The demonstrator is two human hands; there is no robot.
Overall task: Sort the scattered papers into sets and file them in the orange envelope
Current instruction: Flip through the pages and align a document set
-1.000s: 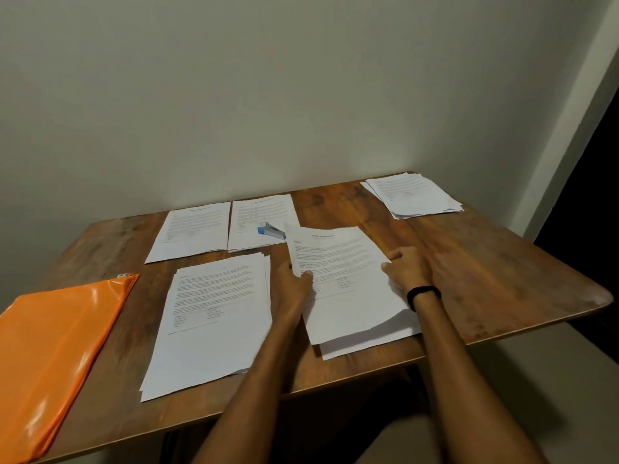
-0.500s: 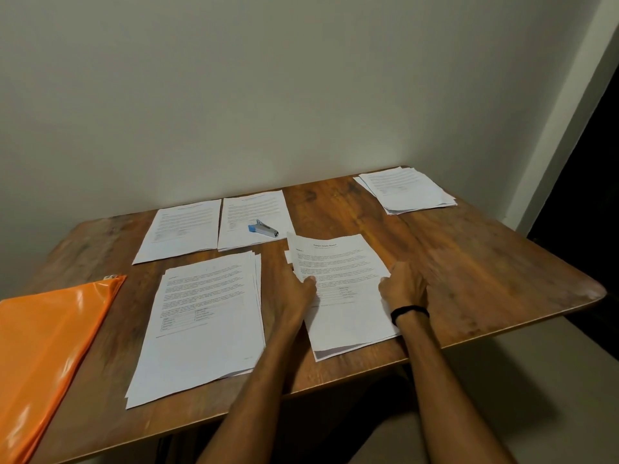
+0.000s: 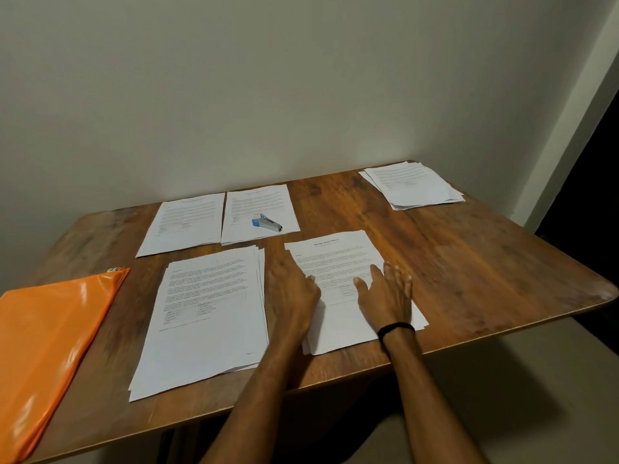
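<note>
Sheet [image 3: 338, 262], title "Sample Health Report"

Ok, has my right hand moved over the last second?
Yes. Judged against the stapler, which stayed put, the right hand slid left from the right edge of the near stack onto its top sheet, fingers now flat.

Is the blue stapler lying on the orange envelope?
No, the blue stapler lies on a paper set near the wall, apart from the orange envelope.
</note>
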